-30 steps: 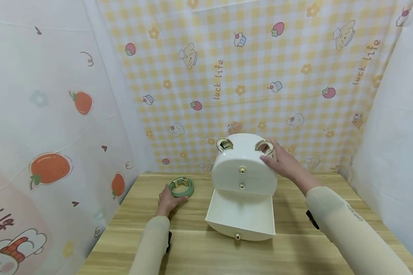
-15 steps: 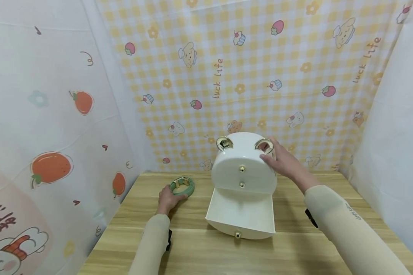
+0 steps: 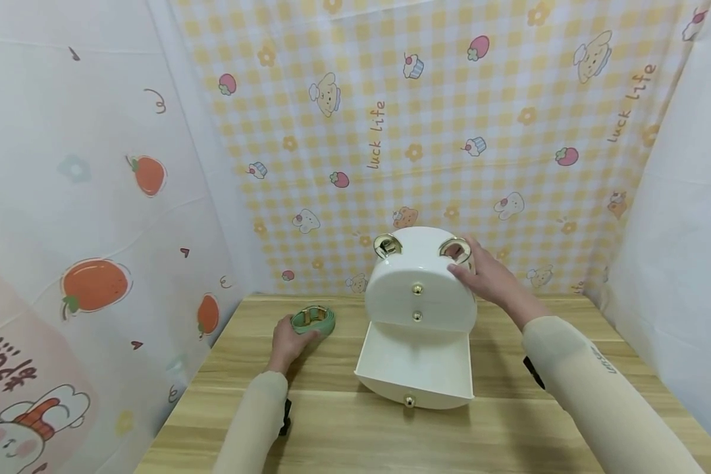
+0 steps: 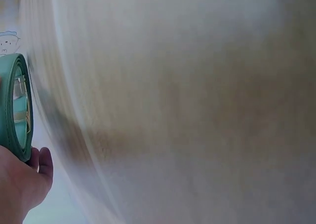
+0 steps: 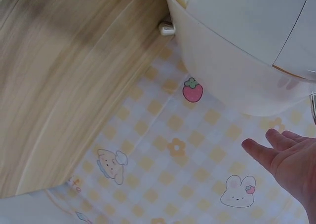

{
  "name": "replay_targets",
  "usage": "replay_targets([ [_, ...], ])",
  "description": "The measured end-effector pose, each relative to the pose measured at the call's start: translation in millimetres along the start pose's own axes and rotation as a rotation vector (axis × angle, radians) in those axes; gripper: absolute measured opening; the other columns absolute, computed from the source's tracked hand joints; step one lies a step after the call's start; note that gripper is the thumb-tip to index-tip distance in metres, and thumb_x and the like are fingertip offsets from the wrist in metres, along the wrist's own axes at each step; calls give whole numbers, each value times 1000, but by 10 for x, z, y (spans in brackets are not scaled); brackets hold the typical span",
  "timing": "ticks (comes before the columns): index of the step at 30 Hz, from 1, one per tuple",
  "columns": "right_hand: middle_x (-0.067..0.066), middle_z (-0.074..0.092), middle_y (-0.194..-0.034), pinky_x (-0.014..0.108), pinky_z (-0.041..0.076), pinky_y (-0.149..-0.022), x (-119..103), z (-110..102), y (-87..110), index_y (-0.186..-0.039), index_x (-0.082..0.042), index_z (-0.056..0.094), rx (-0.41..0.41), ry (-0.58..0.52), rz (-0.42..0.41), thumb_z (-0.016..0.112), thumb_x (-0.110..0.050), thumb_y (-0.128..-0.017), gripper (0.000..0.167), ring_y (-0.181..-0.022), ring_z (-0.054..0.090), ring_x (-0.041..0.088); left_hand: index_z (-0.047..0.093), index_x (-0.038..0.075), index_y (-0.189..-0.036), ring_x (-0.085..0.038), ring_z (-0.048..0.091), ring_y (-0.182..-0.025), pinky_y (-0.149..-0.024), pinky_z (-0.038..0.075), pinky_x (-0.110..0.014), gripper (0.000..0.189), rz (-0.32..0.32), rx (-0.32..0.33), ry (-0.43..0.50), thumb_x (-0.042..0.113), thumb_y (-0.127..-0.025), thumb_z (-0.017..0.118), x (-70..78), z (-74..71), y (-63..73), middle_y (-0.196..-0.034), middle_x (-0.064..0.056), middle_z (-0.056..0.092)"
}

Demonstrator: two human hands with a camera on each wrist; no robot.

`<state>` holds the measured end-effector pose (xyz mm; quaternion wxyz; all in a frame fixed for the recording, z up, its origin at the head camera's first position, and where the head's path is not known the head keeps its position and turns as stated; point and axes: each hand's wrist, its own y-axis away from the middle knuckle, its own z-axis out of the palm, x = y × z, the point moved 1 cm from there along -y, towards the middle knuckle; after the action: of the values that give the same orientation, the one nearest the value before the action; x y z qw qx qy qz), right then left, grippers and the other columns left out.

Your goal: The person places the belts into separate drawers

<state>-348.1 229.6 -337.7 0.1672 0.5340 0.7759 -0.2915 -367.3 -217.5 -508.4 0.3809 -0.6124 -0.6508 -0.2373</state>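
Observation:
My left hand (image 3: pixel 289 343) grips a coiled green belt (image 3: pixel 324 326) with a gold buckle at the left of the table. The coil stands slightly tilted in the head view, and in the left wrist view the green belt (image 4: pixel 7 108) shows at the left edge. Right of it stands a white drawer box (image 3: pixel 419 247) with gold ear-like rings and gold knobs. Its bottom drawer (image 3: pixel 413 359) is pulled out, with nothing visible inside. My right hand (image 3: pixel 484 275) rests on the box's upper right side by the ring, thumb at the front, fingers (image 5: pixel 261 154) straight.
The wooden table (image 3: pixel 343 434) runs up to a yellow checked cloth (image 3: pixel 426 184) behind the box. White cloths hang at left and right, the left cloth (image 3: pixel 172 230) printed with fruit.
My left hand has tipped the coiled belt a little, so its outer side faces the head view more. The right hand and the box stay put.

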Motion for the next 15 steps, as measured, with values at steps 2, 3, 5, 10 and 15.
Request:
replay_targets([
  [2, 26, 36, -152, 68, 33, -103, -2, -4, -4, -158, -13, 13, 2, 1, -1, 52, -46, -101, 77, -133, 40, 50, 45, -12, -133, -42, 49, -116, -98, 43, -56, 69, 14, 2, 6, 21, -83, 80, 3, -6, 7, -127, -29, 51],
  [3, 26, 36, -151, 68, 33, -103, -7, -7, -7, -158, -13, 13, 1, 1, 1, 52, -46, -101, 77, -133, 39, 50, 45, -12, -133, -42, 50, -115, -98, 43, -56, 69, 21, 4, 9, 21, -83, 80, 1, -12, 8, -127, -29, 52],
  [5, 26, 36, -151, 68, 33, -104, -13, -6, -10, -158, -14, 13, 3, -2, 1, 53, -45, -101, 76, -132, 40, 50, 46, -10, -133, -41, 51, -114, -96, 44, -56, 69, 30, 5, 15, 22, -83, 80, 0, -31, 6, -126, -27, 53],
  [10, 24, 40, -149, 67, 35, -103, -28, 4, -6, -156, -14, 17, 6, -24, -4, 55, -43, -101, 73, -130, 44, 48, 46, -7, -135, -39, 52, -114, -97, 45, -54, 72, 25, 6, 47, 26, -82, 82, -1, -85, 17, -127, -25, 53],
  [15, 23, 46, -144, 65, 40, -99, -22, 3, 0, -153, -12, 23, 12, -28, -30, 55, -39, -101, 67, -125, 50, 46, 47, -3, -134, -35, 54, -114, -98, 44, -52, 70, 36, -19, 107, 28, -83, 82, 65, -129, 64, -128, -22, 55],
])
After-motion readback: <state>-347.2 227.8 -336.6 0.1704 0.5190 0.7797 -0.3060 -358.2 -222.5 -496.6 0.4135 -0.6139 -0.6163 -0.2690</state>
